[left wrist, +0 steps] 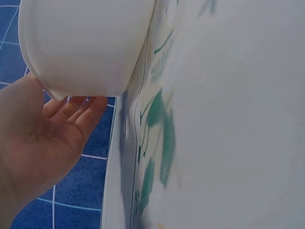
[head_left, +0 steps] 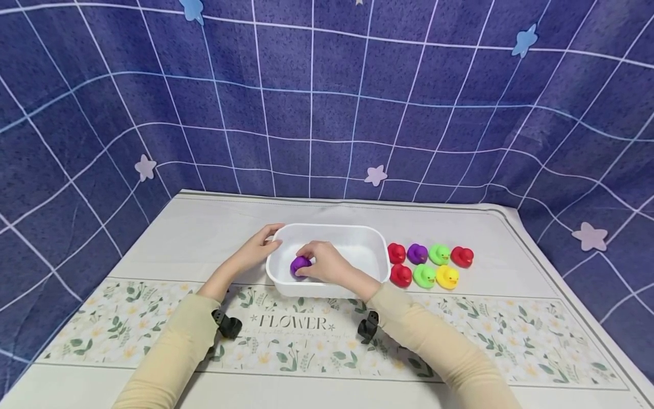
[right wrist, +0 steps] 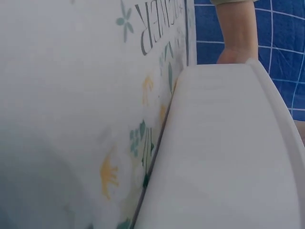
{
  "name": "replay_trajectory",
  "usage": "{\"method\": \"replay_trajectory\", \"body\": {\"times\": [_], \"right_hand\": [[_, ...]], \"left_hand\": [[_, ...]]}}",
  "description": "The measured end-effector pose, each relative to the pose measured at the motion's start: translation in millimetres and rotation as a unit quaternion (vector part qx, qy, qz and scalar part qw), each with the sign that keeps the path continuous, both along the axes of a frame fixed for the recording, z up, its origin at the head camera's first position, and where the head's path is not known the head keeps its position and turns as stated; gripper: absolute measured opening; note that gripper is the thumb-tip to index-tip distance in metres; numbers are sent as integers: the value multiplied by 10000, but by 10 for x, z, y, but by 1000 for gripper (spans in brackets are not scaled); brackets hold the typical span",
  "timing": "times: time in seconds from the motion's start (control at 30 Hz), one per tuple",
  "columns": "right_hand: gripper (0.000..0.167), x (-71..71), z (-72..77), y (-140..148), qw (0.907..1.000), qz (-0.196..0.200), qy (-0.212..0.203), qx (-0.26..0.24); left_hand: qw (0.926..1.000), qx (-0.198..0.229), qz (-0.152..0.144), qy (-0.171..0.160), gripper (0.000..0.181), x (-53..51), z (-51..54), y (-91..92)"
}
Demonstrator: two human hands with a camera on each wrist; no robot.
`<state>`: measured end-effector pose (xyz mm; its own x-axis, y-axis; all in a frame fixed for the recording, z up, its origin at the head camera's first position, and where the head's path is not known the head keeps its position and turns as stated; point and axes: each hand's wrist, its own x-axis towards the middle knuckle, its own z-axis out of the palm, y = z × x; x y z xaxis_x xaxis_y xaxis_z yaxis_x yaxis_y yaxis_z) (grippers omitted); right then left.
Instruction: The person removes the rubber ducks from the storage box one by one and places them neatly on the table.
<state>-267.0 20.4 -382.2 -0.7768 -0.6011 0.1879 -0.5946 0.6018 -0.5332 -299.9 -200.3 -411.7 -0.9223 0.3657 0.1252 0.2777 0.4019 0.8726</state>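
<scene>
A white plastic tub stands on the table, and my left hand holds its left end. The thumb lies over the rim, while the fingertips touch the outer wall in the left wrist view. Reaching inside the tub, my right hand pinches a purple rubber duck between thumb and fingers near the tub's left end. The tub's wall hides the right fingers and the duck in the right wrist view. Part of the duck is covered by the fingers in the head view.
Right of the tub sit two rows of rubber ducks: several red, such as this red duck, two green including this green duck, one purple duck and one yellow duck. A flower-printed cloth covers the table; a blue curtain hangs behind.
</scene>
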Motion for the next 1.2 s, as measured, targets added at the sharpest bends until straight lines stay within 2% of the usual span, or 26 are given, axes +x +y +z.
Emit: {"method": "replay_trajectory", "body": {"times": [0.3, 0.47, 0.67, 0.83, 1.2], "right_hand": [[35, -2, 12, 160, 9997, -51, 72, -221], [35, 26, 42, 249, 9980, 30, 340, -533], [35, 71, 68, 353, 9948, 89, 698, -741], [36, 117, 78, 443, 9926, 137, 801, -898], [37, 183, 130, 647, 9930, 77, 863, -798]], "left_hand": [[10000, -31, 11, 3, 49, 7, -34, 12], [9999, -82, 135, -23, 50, 13, -32, -9], [9999, -82, 88, -23, 51, 22, -1, -9], [9999, -115, 77, -64, 51, 37, 20, 8], [9997, -213, 77, -93, 52, 36, 59, 22]]}}
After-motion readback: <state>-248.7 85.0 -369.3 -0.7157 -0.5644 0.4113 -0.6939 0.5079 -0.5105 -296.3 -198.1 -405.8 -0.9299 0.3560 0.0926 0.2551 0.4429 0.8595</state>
